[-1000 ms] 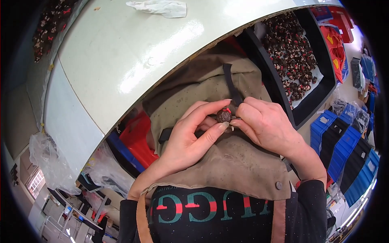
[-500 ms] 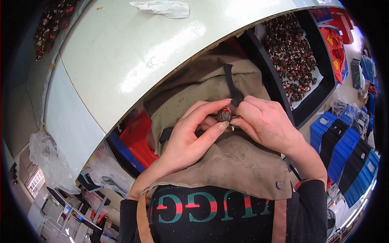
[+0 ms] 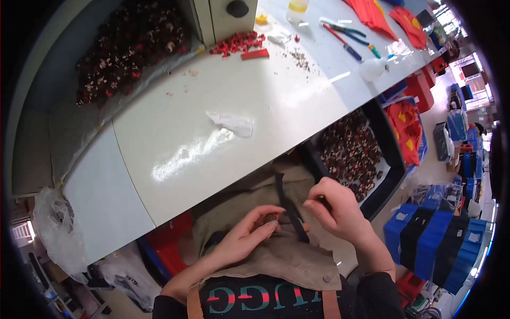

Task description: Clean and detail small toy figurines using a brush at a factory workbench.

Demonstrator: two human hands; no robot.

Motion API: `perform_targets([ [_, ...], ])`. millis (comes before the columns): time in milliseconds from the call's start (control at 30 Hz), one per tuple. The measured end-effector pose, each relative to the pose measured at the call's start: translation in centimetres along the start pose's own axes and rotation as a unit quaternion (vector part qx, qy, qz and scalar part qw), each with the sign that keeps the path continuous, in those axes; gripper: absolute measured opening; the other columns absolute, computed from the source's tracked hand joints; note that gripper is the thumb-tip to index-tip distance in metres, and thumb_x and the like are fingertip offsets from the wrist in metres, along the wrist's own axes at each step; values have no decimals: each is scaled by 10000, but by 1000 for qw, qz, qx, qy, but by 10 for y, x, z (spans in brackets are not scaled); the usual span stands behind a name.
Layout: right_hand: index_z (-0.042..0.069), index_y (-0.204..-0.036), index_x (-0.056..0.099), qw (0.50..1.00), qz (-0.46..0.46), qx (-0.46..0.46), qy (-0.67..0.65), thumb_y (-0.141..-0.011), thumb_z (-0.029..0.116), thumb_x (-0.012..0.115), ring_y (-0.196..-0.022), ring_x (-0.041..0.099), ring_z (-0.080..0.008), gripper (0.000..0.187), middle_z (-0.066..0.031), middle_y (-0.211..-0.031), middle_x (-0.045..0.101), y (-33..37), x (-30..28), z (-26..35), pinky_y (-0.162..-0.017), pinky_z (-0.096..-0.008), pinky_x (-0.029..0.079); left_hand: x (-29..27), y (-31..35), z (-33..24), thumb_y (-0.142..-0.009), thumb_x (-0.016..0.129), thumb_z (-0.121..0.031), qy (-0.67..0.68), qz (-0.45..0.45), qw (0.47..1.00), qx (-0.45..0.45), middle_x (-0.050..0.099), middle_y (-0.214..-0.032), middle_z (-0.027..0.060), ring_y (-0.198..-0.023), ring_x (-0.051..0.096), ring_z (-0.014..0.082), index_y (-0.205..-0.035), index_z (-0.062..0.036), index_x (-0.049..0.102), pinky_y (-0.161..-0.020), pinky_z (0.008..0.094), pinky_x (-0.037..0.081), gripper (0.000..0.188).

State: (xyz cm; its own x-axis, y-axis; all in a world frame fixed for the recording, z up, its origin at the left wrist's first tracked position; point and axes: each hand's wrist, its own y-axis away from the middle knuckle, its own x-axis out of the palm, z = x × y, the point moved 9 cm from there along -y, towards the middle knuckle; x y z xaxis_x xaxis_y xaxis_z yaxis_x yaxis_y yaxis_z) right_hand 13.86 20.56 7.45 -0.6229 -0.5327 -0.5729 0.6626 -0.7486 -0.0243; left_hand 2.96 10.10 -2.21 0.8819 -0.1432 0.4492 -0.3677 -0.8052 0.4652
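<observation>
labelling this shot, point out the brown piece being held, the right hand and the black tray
Brown piece (image 3: 271,217), head view: its small exposed part.
Right hand (image 3: 340,206), head view: back of the hand.
Black tray (image 3: 387,195), head view: its lower right wall.

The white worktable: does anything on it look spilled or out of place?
Somewhat: small pale bits lie scattered loose near the red pieces, like a spill, though perhaps just working litter. A crumpled white scrap lies apart from both.

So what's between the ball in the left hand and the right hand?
Head view: a black strap crosses the gap between the ball and the right hand, with tan apron cloth behind it.
</observation>
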Motion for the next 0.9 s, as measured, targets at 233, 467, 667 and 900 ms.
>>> perform_targets([
  [233, 1, -947, 570, 977, -163, 1, 139, -876, 71, 592, -729, 553, -177, 102, -91, -807, 569, -55, -81, 7, -685, -268, 442, -9, 8, -7, -980, 416, -174, 66, -25, 997, 23, 448, -767, -4, -652, 371, 66, -1089, -44, 511, -590, 206, 307, 194],
  [467, -47, -1117, 554, 910, -226, -26, 345, -887, 125, 555, -1004, 581, -345, 287, -216, -1084, 596, -151, -132, -30, -899, -375, 446, -12, 11, -9, -994, 377, -246, 79, -18, 997, 16, 423, -701, -16, -599, 325, 61, -1069, -38, 528, -554, 211, 266, 268],
  [667, -56, -1077, 539, 855, -187, 157, 458, -868, 40, 479, -970, 610, -380, 238, -272, -1032, 609, -219, -140, -73, -855, -444, 484, -19, 17, -12, -1009, 352, -270, 114, -42, 993, 4, 433, -780, -20, -639, 339, 43, -1189, -45, 515, -584, 185, 290, 331],
  [900, -44, -992, 586, 830, -203, 160, 495, -899, 81, 444, -934, 630, -379, 211, -259, -980, 637, -232, -159, -71, -807, -462, 497, -20, 12, -6, -1017, 356, -259, 84, 14, 996, 33, 430, -778, -33, -642, 335, 27, -1128, -51, 529, -565, 166, 269, 292],
])
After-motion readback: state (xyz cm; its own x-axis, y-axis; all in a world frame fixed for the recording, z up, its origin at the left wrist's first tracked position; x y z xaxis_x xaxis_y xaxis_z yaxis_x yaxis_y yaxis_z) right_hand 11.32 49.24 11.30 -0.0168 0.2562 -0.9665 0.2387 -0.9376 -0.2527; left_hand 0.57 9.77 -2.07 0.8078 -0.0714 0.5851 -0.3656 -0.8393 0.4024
